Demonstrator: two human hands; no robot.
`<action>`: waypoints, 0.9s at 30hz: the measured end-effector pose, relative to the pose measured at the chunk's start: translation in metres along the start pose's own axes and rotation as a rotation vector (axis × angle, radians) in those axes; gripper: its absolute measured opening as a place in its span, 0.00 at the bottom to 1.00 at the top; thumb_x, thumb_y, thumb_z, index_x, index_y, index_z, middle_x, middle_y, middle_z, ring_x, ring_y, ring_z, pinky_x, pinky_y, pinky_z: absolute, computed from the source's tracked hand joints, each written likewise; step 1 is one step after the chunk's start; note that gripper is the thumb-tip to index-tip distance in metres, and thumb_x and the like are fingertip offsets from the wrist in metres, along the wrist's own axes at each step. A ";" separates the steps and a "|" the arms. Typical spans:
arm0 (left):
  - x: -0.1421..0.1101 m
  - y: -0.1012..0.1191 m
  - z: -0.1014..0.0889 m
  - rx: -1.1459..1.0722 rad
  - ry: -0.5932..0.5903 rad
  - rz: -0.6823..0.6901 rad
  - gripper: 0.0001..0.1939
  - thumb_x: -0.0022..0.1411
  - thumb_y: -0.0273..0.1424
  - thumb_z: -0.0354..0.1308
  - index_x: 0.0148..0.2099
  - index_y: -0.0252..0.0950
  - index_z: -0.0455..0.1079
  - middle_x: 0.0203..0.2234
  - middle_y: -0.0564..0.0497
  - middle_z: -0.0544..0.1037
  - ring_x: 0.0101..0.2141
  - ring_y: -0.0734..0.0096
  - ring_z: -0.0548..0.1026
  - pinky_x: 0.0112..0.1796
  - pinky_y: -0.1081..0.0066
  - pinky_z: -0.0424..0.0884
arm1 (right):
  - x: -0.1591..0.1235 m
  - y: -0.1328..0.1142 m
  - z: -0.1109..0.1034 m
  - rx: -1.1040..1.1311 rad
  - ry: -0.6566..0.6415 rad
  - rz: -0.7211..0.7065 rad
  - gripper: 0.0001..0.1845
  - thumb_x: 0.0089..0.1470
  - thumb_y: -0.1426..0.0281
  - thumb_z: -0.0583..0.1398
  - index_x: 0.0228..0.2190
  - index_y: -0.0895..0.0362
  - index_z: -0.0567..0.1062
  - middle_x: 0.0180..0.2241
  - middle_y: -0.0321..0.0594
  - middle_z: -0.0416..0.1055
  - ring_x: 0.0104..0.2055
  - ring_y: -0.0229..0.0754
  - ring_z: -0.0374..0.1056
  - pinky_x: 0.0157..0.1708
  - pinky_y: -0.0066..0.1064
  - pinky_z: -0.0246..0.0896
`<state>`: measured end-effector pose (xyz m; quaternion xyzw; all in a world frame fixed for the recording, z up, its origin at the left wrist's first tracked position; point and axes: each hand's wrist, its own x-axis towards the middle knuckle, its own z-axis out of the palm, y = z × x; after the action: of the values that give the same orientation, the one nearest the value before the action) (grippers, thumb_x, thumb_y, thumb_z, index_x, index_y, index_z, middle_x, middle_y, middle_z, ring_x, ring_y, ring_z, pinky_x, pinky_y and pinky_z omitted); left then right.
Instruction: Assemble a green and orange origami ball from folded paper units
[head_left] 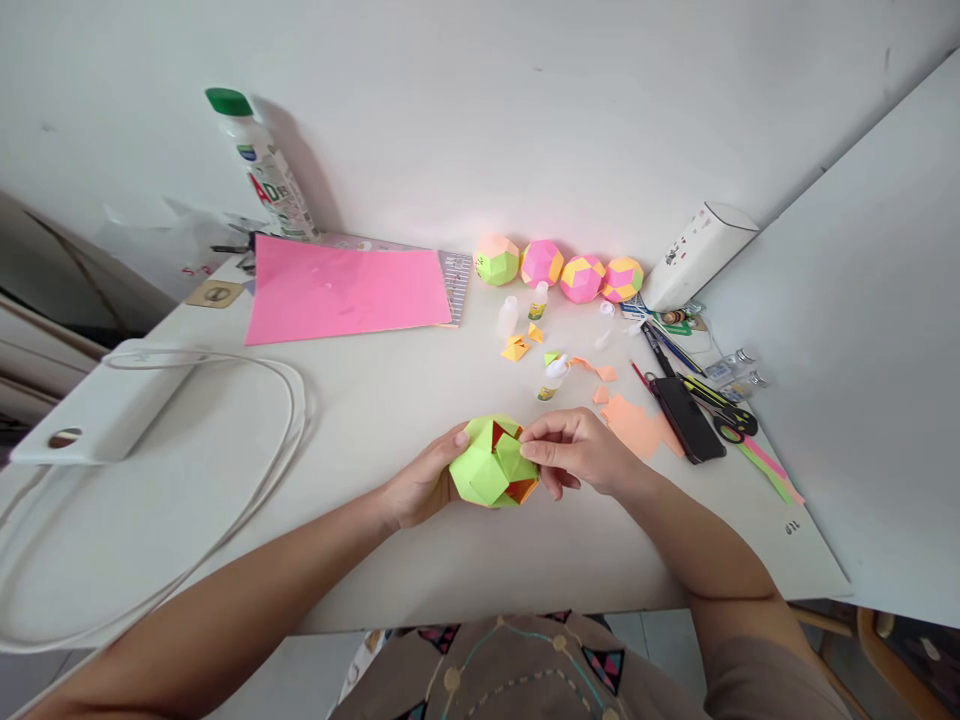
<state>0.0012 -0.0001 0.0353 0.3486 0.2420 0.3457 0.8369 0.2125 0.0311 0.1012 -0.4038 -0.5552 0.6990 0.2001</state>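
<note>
A green folded-paper ball [491, 465] with orange showing in its gaps sits just above the white table [390, 400], held between both hands. My left hand [421, 485] cups its left side, thumb on top. My right hand [576, 450] pinches a green flap at its right edge with closed fingers. Near the hands lie orange paper pieces [636, 425] and a small glue bottle [553, 378].
Several finished paper balls [559, 268] line the back wall. A pink sheet [345, 288] lies at the back left beside a tall green-capped bottle [262, 170]. A black phone [686, 418], scissors [724, 405] and a white box [697, 255] sit right. A white cable [289, 430] loops left.
</note>
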 end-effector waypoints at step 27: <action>-0.002 -0.004 -0.001 0.229 0.241 0.027 0.44 0.47 0.47 0.69 0.60 0.38 0.54 0.54 0.38 0.68 0.53 0.44 0.69 0.42 0.58 0.73 | 0.002 0.004 0.003 -0.067 -0.001 0.075 0.15 0.52 0.60 0.64 0.28 0.60 0.75 0.13 0.32 0.69 0.14 0.30 0.62 0.13 0.20 0.50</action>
<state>0.0011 -0.0031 0.0316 0.4009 0.3737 0.3661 0.7521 0.2096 0.0295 0.0968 -0.4303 -0.5630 0.6873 0.1598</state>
